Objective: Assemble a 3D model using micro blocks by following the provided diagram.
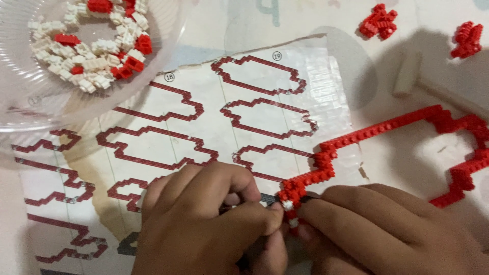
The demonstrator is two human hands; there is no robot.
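A long outline of small red bricks lies across the right half of the surface, bending in steps. My left hand and my right hand meet at its near end, where a few white bricks sit among the red. Both hands pinch that end with their fingertips. A thin dark tool shows between my left fingers. Under my hands lies a printed instruction sheet with red outline diagrams.
A clear plastic bowl at the top left holds several white and red loose bricks. Two small red brick clusters lie at the top right. A white mallet-shaped tool rests beside them.
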